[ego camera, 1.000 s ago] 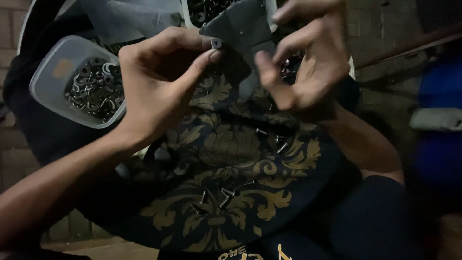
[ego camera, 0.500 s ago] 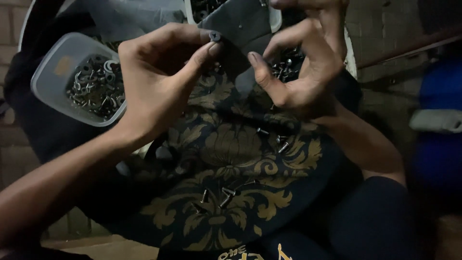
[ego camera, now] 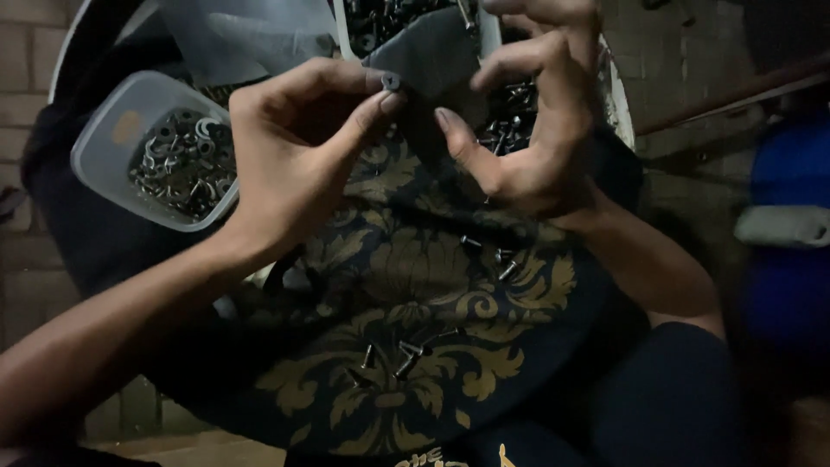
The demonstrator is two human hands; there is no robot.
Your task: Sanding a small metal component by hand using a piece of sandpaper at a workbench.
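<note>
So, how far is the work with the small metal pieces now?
Done: nothing finished is clearly visible. In hand: the left hand pinches a small rivet against a grey flat piece that the right hand holds. Left: loose rivets lie on the patterned cloth, and the plastic tub holds many small metal rings.

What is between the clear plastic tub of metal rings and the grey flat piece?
In the head view, the left hand lies between the clear plastic tub of metal rings and the grey flat piece, pinching a small dark rivet at that piece's edge.
</note>
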